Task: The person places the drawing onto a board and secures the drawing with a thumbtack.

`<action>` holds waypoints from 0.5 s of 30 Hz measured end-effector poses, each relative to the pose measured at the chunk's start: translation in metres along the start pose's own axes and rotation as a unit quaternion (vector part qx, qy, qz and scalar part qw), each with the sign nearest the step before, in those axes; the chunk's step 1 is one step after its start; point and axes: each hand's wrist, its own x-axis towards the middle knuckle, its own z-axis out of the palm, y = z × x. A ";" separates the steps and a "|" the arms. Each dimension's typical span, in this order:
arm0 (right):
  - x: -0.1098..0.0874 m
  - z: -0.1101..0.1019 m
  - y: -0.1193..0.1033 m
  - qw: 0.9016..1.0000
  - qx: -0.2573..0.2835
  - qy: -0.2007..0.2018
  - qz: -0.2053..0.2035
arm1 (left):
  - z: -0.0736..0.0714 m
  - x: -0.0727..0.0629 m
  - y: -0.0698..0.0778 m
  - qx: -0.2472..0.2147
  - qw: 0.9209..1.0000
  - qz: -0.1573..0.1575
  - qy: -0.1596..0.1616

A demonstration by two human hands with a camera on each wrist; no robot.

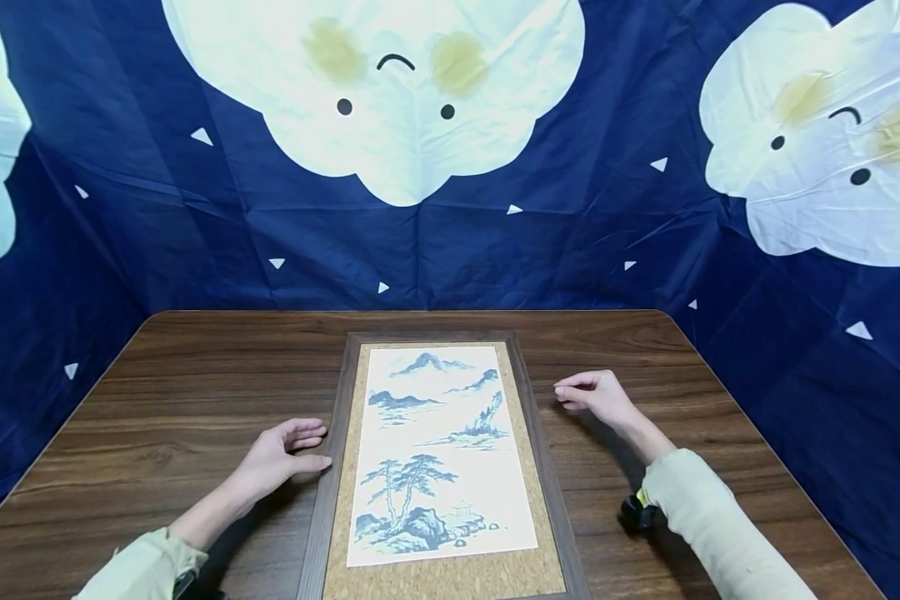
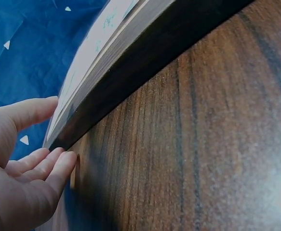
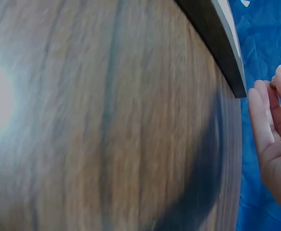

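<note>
- Spreading left of and beneath the wooden frame (image 1: pixel 549 483): wood-grain desk (image 1: pixel 180 392).
- Reaching from a pale sleeve (image 1: pixel 150 562) to just beside the wooden frame's left edge: left hand (image 1: pixel 277 458), with fingers loosely extended and thumb held apart from them; cannot tell whether touching the edge.
- Lying inside the wooden frame: cork backing (image 1: pixel 457 583), and on it, slightly askew, a white sheet (image 1: pixel 441 454) printed in blue with mountains, pines and rocks.
- Hanging beyond the wooden frame's far edge: dark blue cloth (image 1: pixel 420 267) with upside-down white clouds.
- Held just right of the wooden frame: right hand (image 1: pixel 607 404), with thumb and fingertips together, pinching a small brownish thing (image 3: pixel 273 84), too tiny to identify.
- Farther right of the wooden frame: black wrist device (image 1: pixel 636 512).
</note>
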 end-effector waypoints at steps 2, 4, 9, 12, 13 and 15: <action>0.002 0.003 -0.002 1.000 0.008 -0.001 0.002 | 0.000 0.000 0.000 0.001 1.000 0.002 -0.001; 0.004 0.006 -0.003 1.000 0.019 0.001 0.006 | 0.000 0.000 0.000 0.004 1.000 0.005 -0.002; 0.008 0.015 -0.008 0.998 0.062 0.005 0.027 | -0.001 0.001 -0.001 0.002 1.000 0.001 -0.003; 0.011 0.021 -0.010 0.997 0.076 0.011 0.032 | -0.001 0.000 -0.001 0.002 1.000 0.001 -0.004; 0.012 0.024 -0.011 0.996 0.078 0.014 0.031 | -0.001 0.000 -0.001 0.003 1.000 0.001 -0.004; 0.015 0.028 -0.012 0.997 0.076 0.017 0.025 | -0.002 0.001 -0.001 0.004 1.000 0.002 -0.004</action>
